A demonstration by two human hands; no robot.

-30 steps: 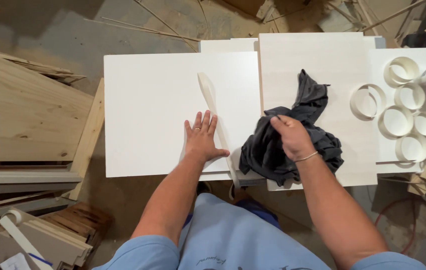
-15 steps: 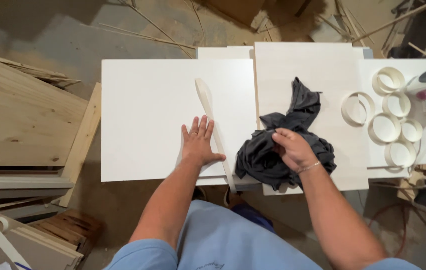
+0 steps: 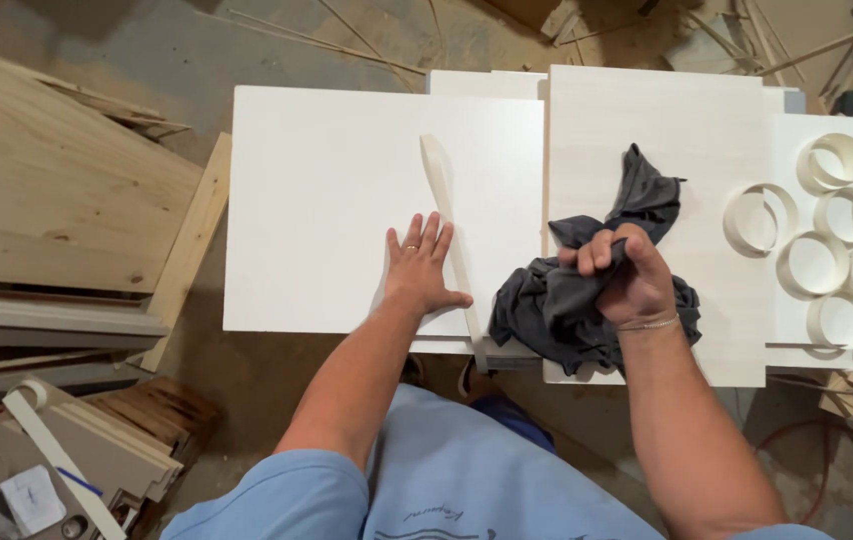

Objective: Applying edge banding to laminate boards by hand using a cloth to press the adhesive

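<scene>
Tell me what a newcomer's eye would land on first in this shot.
The dark grey cloth bunched in the right hand, lying on the narrower white panel, stands out most against all the white. Next, the left hand pressed flat on the wide white panel, beside a thin white strip. At far right sits a cluster of pale rings.

Your left hand lies flat, fingers spread, on the large white panel, its thumb touching a thin pale strip that runs down the panel. Your right hand is fisted around a dark grey cloth (bunched, one end trailing upward) on the neighbouring white panel, with several rolls of white edge banding lying to the right.
</scene>
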